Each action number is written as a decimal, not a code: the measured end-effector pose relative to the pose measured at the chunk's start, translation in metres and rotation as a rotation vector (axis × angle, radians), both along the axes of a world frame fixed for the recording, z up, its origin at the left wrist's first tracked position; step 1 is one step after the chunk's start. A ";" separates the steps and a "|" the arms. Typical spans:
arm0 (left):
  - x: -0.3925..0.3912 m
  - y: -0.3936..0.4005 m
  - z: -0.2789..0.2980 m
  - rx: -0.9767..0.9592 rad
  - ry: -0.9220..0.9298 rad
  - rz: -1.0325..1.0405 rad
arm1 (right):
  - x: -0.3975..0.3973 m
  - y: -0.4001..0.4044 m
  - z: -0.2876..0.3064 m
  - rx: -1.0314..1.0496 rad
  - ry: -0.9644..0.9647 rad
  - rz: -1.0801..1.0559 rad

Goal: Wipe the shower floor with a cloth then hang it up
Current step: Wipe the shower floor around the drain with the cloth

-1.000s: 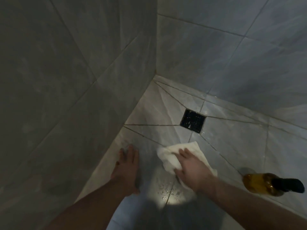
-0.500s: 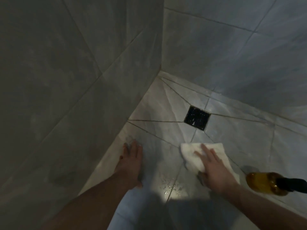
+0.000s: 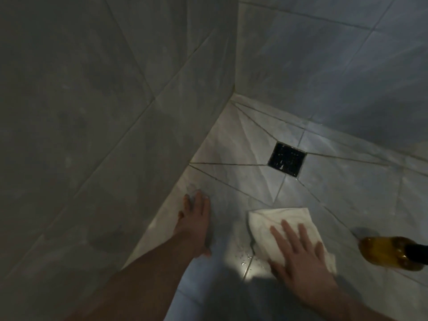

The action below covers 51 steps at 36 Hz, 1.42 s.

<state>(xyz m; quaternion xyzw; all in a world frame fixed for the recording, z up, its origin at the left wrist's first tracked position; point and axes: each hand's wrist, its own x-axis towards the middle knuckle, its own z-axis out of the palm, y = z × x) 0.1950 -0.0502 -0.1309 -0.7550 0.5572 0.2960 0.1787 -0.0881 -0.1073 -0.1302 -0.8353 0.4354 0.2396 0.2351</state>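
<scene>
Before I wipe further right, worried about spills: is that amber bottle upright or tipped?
Tipped: the amber bottle lies on its side on the shower floor.

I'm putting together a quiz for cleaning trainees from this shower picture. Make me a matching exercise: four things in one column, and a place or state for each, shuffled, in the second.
Things:
1. cloth
2. left hand
3. drain
4. bottle

Places or states:
A. dark square set in the floor tiles, beyond the cloth
B. amber, lying on its side at the right edge
C. white, spread on the floor under the flat right hand
D. resting bare on the floor beside the left wall

Pairs: 1-C, 2-D, 3-A, 4-B
</scene>
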 end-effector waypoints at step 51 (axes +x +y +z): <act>-0.023 -0.048 0.011 0.020 -0.062 0.162 | -0.009 -0.064 0.009 0.016 -0.069 -0.411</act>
